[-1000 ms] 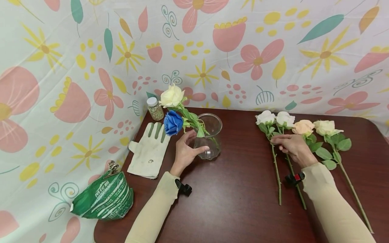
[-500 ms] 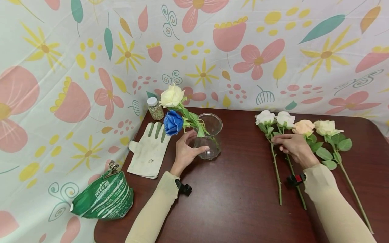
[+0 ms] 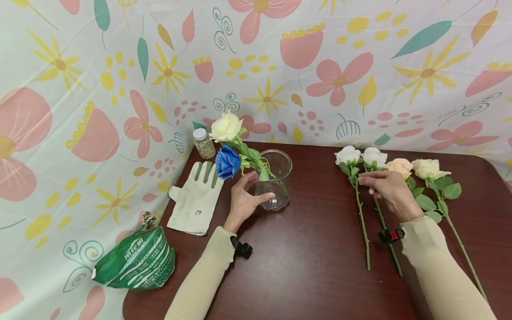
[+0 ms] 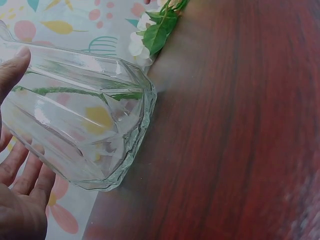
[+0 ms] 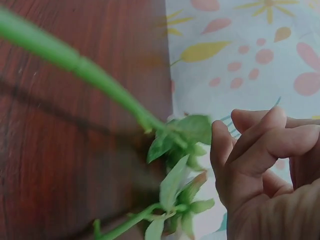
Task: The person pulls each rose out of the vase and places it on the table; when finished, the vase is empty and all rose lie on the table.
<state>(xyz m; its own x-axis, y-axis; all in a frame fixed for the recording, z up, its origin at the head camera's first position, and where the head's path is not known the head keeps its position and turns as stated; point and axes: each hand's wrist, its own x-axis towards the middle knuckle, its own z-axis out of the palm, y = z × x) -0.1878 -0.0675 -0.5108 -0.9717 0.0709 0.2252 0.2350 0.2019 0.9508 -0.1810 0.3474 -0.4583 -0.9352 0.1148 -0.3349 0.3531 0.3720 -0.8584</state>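
Observation:
My left hand [image 3: 245, 201] holds a clear glass vase [image 3: 280, 202], thumb in front and fingers around its far side. Inside the vase lean a cream rose [image 3: 226, 126] and a blue rose [image 3: 228, 162], both tilting left over the rim. In the left wrist view the vase's faceted base [image 4: 127, 150] shows green stems through the glass. On the right, my right hand [image 3: 390, 189] pinches at the leafy upper stem of the leftmost white rose [image 3: 348, 155]; the exact contact is partly hidden. Beside it lie another white rose [image 3: 374, 156], a peach rose [image 3: 400, 166] and a cream rose [image 3: 429, 169].
A white glove [image 3: 198, 200] lies left of the vase, with a lidded jar of small pellets [image 3: 205, 144] behind it. At the table's left edge sits a green bag [image 3: 140, 260] with a metal clip [image 3: 149, 220]. Flower-printed cloth [image 3: 304, 89] hangs behind the table.
My right hand has risen slightly at the white rose's stem, with little shift of the flower. The left hand and the vase stay where they were.

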